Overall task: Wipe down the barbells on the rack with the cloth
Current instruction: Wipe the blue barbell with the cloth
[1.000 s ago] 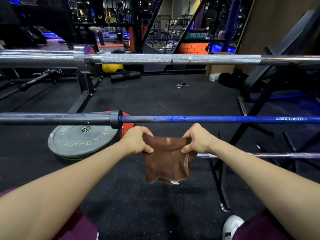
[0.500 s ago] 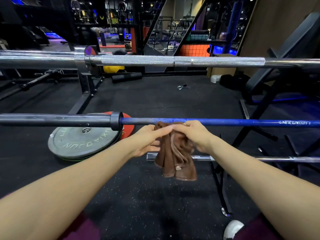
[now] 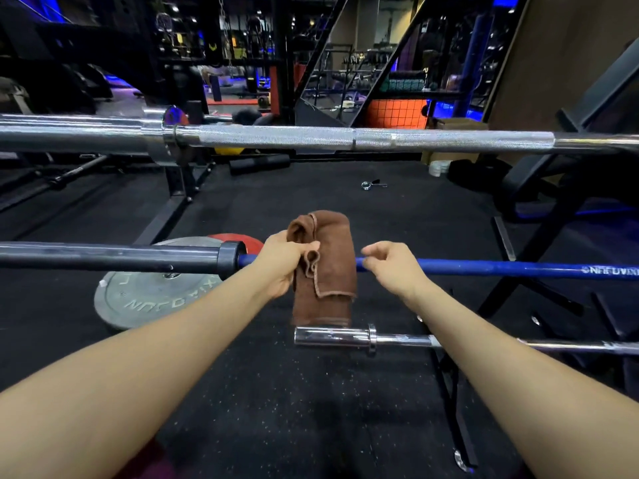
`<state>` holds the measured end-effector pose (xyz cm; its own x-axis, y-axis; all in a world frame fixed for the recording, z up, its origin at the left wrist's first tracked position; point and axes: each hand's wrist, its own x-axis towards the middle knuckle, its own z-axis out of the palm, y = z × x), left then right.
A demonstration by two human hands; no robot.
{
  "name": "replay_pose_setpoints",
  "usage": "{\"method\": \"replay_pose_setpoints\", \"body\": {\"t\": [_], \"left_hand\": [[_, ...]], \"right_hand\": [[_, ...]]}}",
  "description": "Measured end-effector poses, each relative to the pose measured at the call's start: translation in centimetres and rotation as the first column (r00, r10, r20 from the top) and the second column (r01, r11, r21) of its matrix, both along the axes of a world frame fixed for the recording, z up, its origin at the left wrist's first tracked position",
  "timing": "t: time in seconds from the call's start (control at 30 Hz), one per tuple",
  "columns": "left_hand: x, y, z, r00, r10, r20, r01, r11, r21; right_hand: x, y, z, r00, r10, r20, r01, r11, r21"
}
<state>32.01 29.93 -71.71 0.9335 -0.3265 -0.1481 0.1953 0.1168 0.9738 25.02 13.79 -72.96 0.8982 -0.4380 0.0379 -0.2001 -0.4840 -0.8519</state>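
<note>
Three barbells lie across the rack. The top one is a chrome barbell point(image 3: 345, 139) with a knurled shaft. The middle one is a blue barbell point(image 3: 484, 268) with a dark sleeve on its left. The lowest is a thin chrome barbell point(image 3: 380, 338). A brown cloth point(image 3: 328, 271) hangs folded over the blue shaft, just right of the sleeve collar. My left hand point(image 3: 287, 262) grips the cloth's left edge at the bar. My right hand point(image 3: 394, 267) hovers beside the cloth, over the blue shaft, with fingers loosely curled and nothing in them.
A grey weight plate point(image 3: 145, 295) and a red plate point(image 3: 238, 240) lie on the black rubber floor, below the blue bar's sleeve. Black rack legs point(image 3: 539, 250) rise on the right. A spring collar point(image 3: 371, 184) lies farther off on the floor.
Both hands brought the cloth up from below and draped it over the blue bar. My right hand has let go of the cloth and moved slightly right.
</note>
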Motion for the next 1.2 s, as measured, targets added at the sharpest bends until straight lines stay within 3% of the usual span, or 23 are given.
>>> {"method": "replay_pose_setpoints", "body": {"t": [0.03, 0.1, 0.17, 0.23, 0.3, 0.37, 0.43, 0.5, 0.6, 0.7, 0.77, 0.87, 0.97, 1.2], "left_hand": [[0.9, -0.6, 0.1, 0.999, 0.029, 0.017, -0.030, 0.999, 0.042], [2.7, -1.5, -0.1, 0.986, 0.091, 0.141, -0.129, 0.949, 0.289], [3.6, -1.9, -0.8, 0.958, 0.101, 0.270, -0.242, 0.791, 0.562], [3.7, -2.1, -1.2, 0.924, 0.090, 0.371, -0.340, 0.635, 0.693], [3.6, -2.2, -1.0, 0.789, -0.029, 0.614, -0.533, 0.465, 0.707], [3.6, -2.3, -1.0, 0.609, -0.251, 0.753, -0.610, 0.459, 0.646], [3.6, -2.6, -2.0, 0.604, -0.423, 0.675, -0.490, 0.471, 0.733], [3.5, -3.2, -3.7, 0.659, -0.541, 0.523, -0.356, 0.387, 0.850], [3.8, -4.0, -4.6, 0.630, -0.639, 0.441, -0.368, 0.254, 0.894], [3.6, -5.1, -3.9, 0.575, -0.708, 0.409, -0.352, 0.237, 0.905], [2.9, -6.4, -3.4, 0.471, -0.793, 0.385, -0.371, 0.218, 0.903], [2.4, -8.1, -3.5, 0.373, -0.845, 0.384, -0.316, 0.273, 0.909], [3.5, -6.5, -3.8, 0.353, -0.853, 0.384, -0.274, 0.298, 0.914], [5.0, -2.2, -4.6, 0.368, -0.831, 0.418, -0.362, 0.286, 0.887]], "right_hand": [[0.5, -0.3, -0.2, 1.000, -0.014, -0.017, 0.013, 0.996, -0.083], [1.3, -1.1, -0.7, 0.998, -0.036, -0.045, 0.026, 0.977, -0.213], [1.7, -1.7, -1.2, 0.997, -0.045, -0.070, 0.020, 0.944, -0.330], [1.8, -2.0, -1.5, 0.996, -0.037, -0.082, -0.001, 0.906, -0.424], [2.1, -2.4, -1.7, 0.995, -0.022, -0.095, -0.028, 0.869, -0.494], [2.3, -2.9, -2.0, 0.990, -0.005, -0.140, -0.074, 0.831, -0.551], [2.3, -3.3, -2.5, 0.979, 0.024, -0.204, -0.146, 0.781, -0.608], [2.3, -3.9, -2.7, 0.968, 0.065, -0.241, -0.209, 0.739, -0.641], [2.6, -5.1, -2.5, 0.951, 0.135, -0.277, -0.281, 0.752, -0.596], [2.8, -6.1, -2.4, 0.939, 0.168, -0.300, -0.317, 0.763, -0.564], [2.9, -6.4, -2.4, 0.942, 0.166, -0.292, -0.306, 0.784, -0.541], [3.1, -7.0, -2.2, 0.935, 0.193, -0.297, -0.322, 0.813, -0.486], [3.2, -7.3, -2.3, 0.926, 0.216, -0.310, -0.344, 0.823, -0.452], [2.5, -8.2, -2.8, 0.921, 0.169, -0.352, -0.346, 0.770, -0.536]]}}
